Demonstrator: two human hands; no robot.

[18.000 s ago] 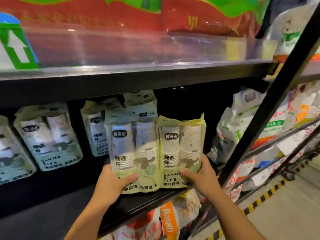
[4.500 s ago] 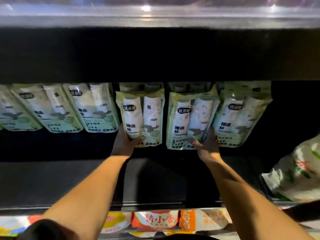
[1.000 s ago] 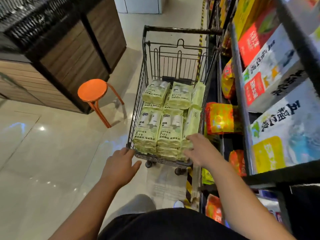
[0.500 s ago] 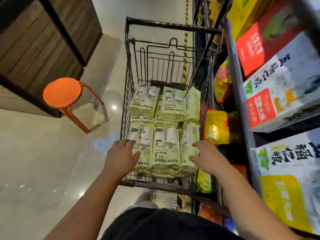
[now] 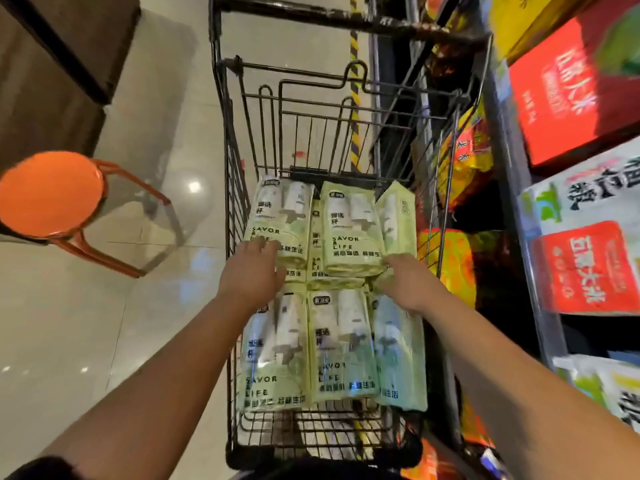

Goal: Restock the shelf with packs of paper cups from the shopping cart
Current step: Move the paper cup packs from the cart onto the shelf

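**Both hands in the cart, lined up on the far row**

The left hand [image 5: 252, 271] lies flat, fingers spread and straight, fingertips on the near edge of the far-left pack [image 5: 281, 216] by the left wall of the shopping cart [image 5: 234, 188]. No grasp there yet, only contact. The right hand [image 5: 406, 283] is at the near right corner of the far-middle pack [image 5: 350, 233]. Its fingertips are lost against the wrapper, so I can't tell whether they have closed on anything.

All the cup packs are in the cart. The far row sits stacked on more packs, one pack stands on edge [image 5: 396, 216] against the right wall, and the near row [image 5: 341, 344] lies under the forearms.

To do this well, I'd say slide the fingers under each pack's bottom seam and put the thumbs on top. The film looks slick and the cups inside crush easily, so hold the ends rather than squeeze the middle. Lift straight up clear of the wire walls. That upright pack looks ready to topple once its neighbour goes. The cup shelf is out of view; only rice bags [image 5: 585, 268] show on the right.
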